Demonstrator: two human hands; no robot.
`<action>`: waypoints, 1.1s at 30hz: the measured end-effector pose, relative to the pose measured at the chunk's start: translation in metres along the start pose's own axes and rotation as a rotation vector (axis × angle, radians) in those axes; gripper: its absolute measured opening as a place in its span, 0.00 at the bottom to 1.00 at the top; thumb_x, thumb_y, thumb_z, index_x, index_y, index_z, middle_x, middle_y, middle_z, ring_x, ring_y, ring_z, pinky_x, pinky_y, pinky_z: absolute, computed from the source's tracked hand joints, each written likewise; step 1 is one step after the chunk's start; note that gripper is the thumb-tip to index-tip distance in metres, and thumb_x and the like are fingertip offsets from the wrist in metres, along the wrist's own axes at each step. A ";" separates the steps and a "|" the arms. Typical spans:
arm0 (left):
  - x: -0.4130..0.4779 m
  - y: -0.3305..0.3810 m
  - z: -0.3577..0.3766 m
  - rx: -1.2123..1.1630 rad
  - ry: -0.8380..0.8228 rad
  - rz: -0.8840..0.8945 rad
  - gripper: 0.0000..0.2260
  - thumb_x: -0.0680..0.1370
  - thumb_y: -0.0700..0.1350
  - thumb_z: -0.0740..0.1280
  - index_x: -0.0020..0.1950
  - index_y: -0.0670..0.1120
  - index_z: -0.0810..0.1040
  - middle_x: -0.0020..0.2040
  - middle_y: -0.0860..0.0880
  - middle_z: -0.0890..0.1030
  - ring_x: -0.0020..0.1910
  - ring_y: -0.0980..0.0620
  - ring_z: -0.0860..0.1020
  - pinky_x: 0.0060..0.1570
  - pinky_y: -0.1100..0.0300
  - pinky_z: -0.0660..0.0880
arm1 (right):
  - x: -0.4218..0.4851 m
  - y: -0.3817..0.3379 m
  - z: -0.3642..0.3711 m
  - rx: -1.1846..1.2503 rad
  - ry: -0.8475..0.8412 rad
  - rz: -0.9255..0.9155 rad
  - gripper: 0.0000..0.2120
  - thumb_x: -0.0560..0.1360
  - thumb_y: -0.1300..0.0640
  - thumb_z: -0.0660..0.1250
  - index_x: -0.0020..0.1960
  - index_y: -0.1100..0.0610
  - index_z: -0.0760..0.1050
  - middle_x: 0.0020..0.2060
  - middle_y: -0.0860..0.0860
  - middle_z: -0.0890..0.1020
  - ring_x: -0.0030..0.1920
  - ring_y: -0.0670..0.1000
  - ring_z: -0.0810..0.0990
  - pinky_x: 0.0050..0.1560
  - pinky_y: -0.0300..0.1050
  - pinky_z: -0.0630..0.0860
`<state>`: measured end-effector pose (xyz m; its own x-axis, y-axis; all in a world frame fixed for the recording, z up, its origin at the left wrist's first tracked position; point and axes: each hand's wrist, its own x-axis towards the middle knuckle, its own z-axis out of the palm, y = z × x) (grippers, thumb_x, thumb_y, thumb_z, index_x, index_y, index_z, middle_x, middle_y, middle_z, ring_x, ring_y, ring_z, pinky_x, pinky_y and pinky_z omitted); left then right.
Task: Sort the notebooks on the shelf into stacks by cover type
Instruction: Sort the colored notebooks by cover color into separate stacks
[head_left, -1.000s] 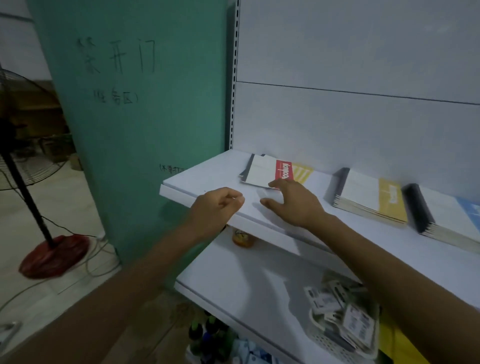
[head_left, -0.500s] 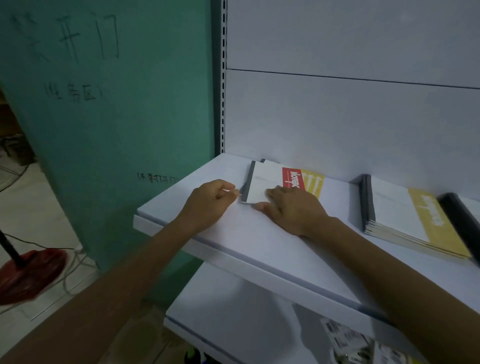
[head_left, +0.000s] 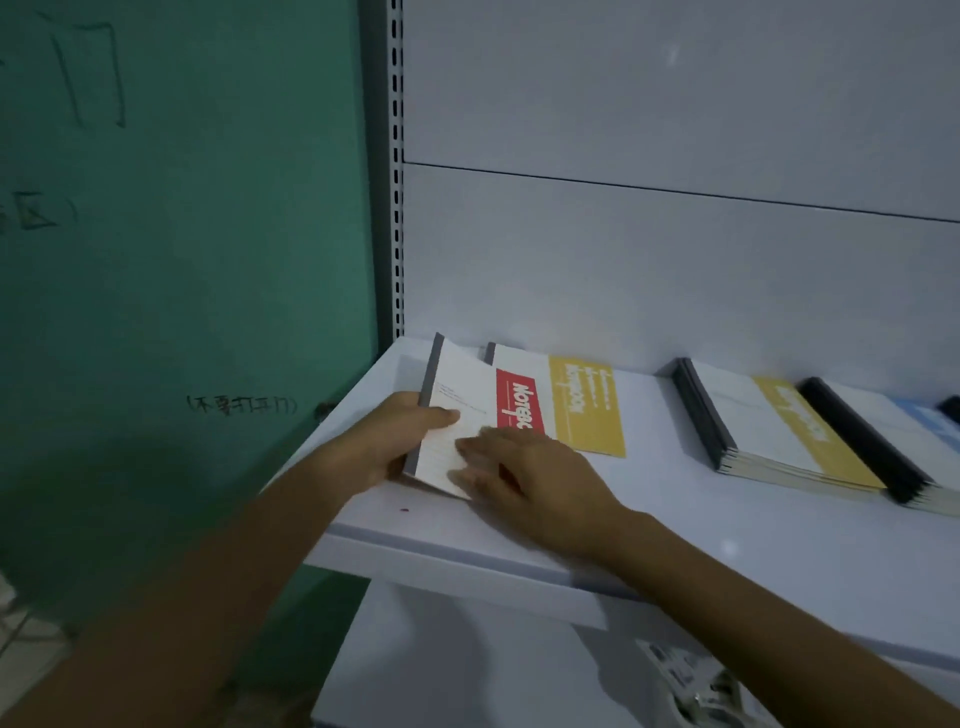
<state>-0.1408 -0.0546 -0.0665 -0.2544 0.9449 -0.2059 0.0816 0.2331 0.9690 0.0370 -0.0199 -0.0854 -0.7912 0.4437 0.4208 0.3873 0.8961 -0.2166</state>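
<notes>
Since a moment ago you've tilted the red notebook (head_left: 467, 400) up off the yellow notebook (head_left: 584, 410) beneath it, at the left end of the shelf (head_left: 675, 519). Your left hand (head_left: 400, 441) grips its grey spine, fingers curled round; your right hand (head_left: 530, 480) lays straight fingers on the cover. It looks freed for its own stack, apart from the yellow stack (head_left: 779, 431).

The right hand (head_left: 530, 483) covers the near end of the red-banded notebook (head_left: 514, 400) and part of its title, the left hand (head_left: 395, 441) has its fingers out of sight beneath it, and the blue-covered stack (head_left: 904, 436) runs off the right edge.
</notes>
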 end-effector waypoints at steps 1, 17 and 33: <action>0.002 -0.002 0.001 -0.015 0.043 0.030 0.14 0.80 0.43 0.63 0.65 0.43 0.75 0.59 0.45 0.81 0.52 0.46 0.81 0.53 0.50 0.78 | 0.002 0.005 -0.003 0.091 0.032 0.075 0.22 0.80 0.41 0.53 0.66 0.53 0.73 0.58 0.49 0.79 0.52 0.47 0.76 0.49 0.37 0.71; -0.002 -0.018 -0.011 -0.591 0.161 0.184 0.09 0.81 0.41 0.62 0.59 0.51 0.74 0.53 0.50 0.81 0.52 0.51 0.78 0.46 0.56 0.77 | -0.032 0.003 -0.014 -0.200 -0.203 0.287 0.41 0.69 0.24 0.50 0.73 0.48 0.62 0.68 0.46 0.68 0.64 0.48 0.68 0.64 0.47 0.67; -0.003 -0.007 -0.009 -0.579 0.068 0.100 0.08 0.81 0.40 0.61 0.59 0.47 0.72 0.54 0.47 0.78 0.49 0.51 0.77 0.44 0.57 0.76 | -0.084 -0.015 -0.030 -0.087 0.354 0.394 0.16 0.80 0.54 0.54 0.63 0.56 0.74 0.53 0.53 0.78 0.49 0.51 0.75 0.44 0.36 0.72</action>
<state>-0.1498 -0.0613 -0.0717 -0.3348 0.9347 -0.1193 -0.4265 -0.0375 0.9037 0.1122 -0.0706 -0.0912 -0.3762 0.7086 0.5970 0.6719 0.6523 -0.3508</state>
